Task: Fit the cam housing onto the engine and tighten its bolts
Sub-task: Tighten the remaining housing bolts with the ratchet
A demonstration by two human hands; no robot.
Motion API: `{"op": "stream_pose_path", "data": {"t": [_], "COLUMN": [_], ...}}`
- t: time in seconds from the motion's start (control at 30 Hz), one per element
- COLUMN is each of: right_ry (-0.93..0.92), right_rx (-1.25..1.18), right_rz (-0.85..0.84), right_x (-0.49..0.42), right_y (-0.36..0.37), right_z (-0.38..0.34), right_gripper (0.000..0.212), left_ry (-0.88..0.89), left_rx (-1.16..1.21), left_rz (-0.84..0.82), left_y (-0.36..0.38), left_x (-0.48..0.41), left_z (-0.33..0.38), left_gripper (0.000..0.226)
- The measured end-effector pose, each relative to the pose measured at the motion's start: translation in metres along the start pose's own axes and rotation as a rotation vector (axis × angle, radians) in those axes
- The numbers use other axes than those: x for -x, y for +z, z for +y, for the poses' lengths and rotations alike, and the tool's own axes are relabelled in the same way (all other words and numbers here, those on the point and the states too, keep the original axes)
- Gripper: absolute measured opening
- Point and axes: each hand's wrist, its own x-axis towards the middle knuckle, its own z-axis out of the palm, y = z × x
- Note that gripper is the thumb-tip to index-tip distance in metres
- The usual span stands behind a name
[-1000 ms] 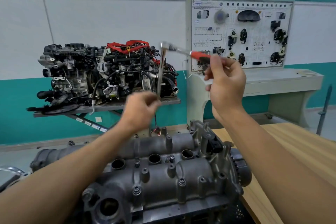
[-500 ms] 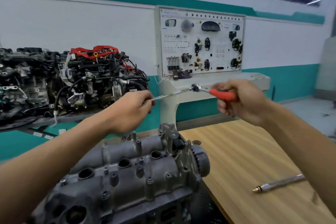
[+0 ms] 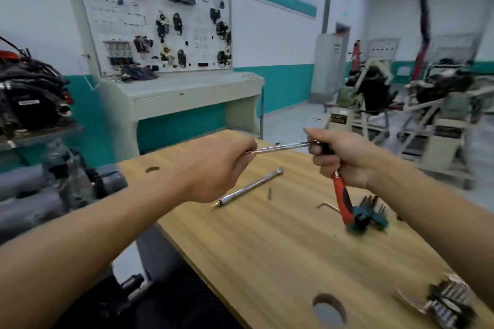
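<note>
Evidently I'm on tool set-up, not tightening: above the middle of the pale wooden table (image 3: 267, 262), my left hand (image 3: 213, 168) has its fingers curled tight round the slim chrome extension bar (image 3: 278, 147). My right hand (image 3: 344, 157) clamps the head of the red-and-black-handled ratchet (image 3: 342, 200), whose handle hangs toward the table. Next, I judge, the bar must be seated squarely or drawn straight out along its own axis. Off the table's left edge sits the grey cast-metal cam housing (image 3: 26, 205), blurred, well apart from both sets of fingers.
</note>
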Motion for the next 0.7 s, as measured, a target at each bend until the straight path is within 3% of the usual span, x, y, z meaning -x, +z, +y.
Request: {"op": "stream_pose_path", "data": {"t": [0.2,0.37,0.5,0.7], "right_ry": [0.080,0.101,0.160,0.230], "right_rx": [0.089,0.117,0.168,0.045], "right_rz": [0.181,0.319,0.341,0.262], "right_x": [0.010,0.006,-0.002,-0.015], "right_y": [-0.055,-0.079,-0.079,-0.077], "right_z": [0.026,0.035,0.054,0.073], "right_gripper": [0.023,0.020,0.015,0.011], "left_ry": [-0.189,-0.378,-0.391,-0.448], "left_rx": [0.345,0.063,0.116,0.341], "left_rz": [-0.093,-0.316,-0.441,-0.422], "left_y": [0.083,0.152,0.195,0.200], "left_x": [-0.021,-0.006,0.004,-0.007], "left_z": [0.009,-0.005,-0.009,-0.014], "left_gripper": [0.020,0.036,0.026,0.034]}}
